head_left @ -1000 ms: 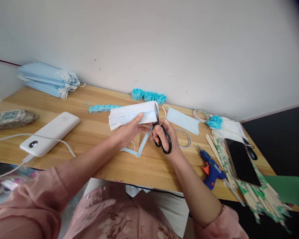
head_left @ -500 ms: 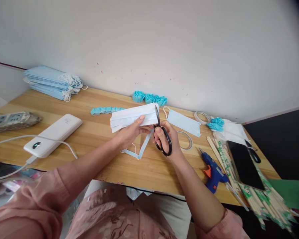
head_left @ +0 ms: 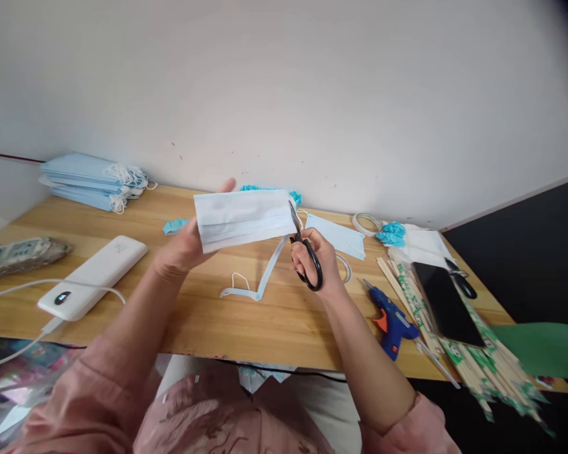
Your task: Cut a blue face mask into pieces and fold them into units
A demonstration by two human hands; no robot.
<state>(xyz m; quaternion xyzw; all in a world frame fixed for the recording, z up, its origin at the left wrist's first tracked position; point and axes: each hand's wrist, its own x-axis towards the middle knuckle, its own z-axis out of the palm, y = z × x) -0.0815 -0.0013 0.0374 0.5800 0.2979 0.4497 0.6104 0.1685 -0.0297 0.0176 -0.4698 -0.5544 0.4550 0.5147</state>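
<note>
I'm supporting the pleated face mask [head_left: 243, 217] above the table [head_left: 208, 328], left hand [head_left: 185, 244]'s exact grip hidden; my right hand [head_left: 325, 263] is grasping scissors [head_left: 298, 236] at its end, seemingly mid-trim. Apparently trimmed strips [head_left: 266, 271] are lying below.

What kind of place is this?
Probably a craft table against a wall. The blue glue gun, the bundle of thin sticks and the scissors in the right hand suggest that.

Craft corner — table [head_left: 284, 328], glue gun [head_left: 394, 323]
</note>
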